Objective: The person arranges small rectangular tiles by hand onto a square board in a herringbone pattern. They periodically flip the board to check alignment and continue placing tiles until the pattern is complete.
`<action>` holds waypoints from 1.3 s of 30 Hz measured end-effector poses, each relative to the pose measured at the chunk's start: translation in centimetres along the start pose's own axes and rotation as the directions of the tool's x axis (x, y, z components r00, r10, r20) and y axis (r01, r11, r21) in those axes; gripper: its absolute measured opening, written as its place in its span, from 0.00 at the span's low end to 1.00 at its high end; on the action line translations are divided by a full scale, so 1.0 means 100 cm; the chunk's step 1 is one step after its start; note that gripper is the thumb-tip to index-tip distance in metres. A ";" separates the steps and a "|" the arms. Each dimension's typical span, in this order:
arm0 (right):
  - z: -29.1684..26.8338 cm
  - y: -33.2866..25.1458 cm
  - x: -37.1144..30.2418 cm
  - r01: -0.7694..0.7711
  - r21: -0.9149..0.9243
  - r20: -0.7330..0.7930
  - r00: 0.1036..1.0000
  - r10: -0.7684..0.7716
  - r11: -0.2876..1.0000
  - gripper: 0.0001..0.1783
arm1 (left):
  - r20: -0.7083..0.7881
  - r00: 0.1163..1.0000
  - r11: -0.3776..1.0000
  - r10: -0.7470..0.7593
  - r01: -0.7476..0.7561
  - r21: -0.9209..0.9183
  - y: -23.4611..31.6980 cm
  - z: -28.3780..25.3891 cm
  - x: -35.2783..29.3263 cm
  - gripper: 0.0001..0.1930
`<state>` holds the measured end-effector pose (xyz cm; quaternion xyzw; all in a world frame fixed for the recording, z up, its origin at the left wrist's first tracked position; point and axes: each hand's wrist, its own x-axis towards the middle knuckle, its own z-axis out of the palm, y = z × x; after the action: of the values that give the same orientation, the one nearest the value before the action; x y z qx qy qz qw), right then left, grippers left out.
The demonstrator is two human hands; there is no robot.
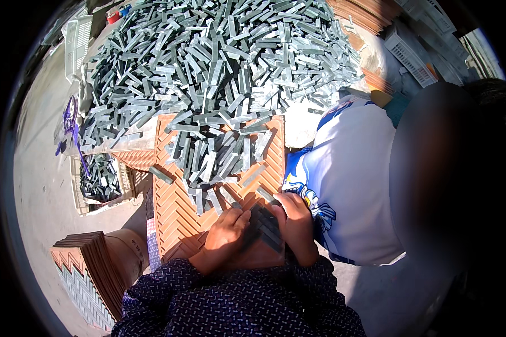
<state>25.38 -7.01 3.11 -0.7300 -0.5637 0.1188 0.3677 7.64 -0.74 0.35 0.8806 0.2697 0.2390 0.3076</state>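
An orange mould tray with herringbone grooves lies before me. Dark stone strips fill its lower right part in shadow, between my hands. Over the tray, my right hand pinches a grey stone strip between thumb and fingers. My left hand rests on the tray with its fingers pressed together; their tips meet the end of another strip, and what they grip is partly hidden. A loose heap of strips covers the tray's far part, and a single strip lies at its left edge.
Beyond the tray spreads a large pile of grey strips. A crate of strips stands at left, above a stack of orange trays. A person in a white and blue garment sits close at right. White crates stand at far right.
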 end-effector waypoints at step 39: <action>0.055 -0.040 0.065 -0.015 -0.115 -0.049 0.999 0.010 0.993 0.18 | -0.234 0.961 0.982 -0.145 0.168 0.081 -0.030 -0.075 0.004 0.08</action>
<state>21.41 1.51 3.50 -0.7561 -0.5561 0.0707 0.3377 2.54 4.57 3.66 0.8378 0.3835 0.2991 0.2482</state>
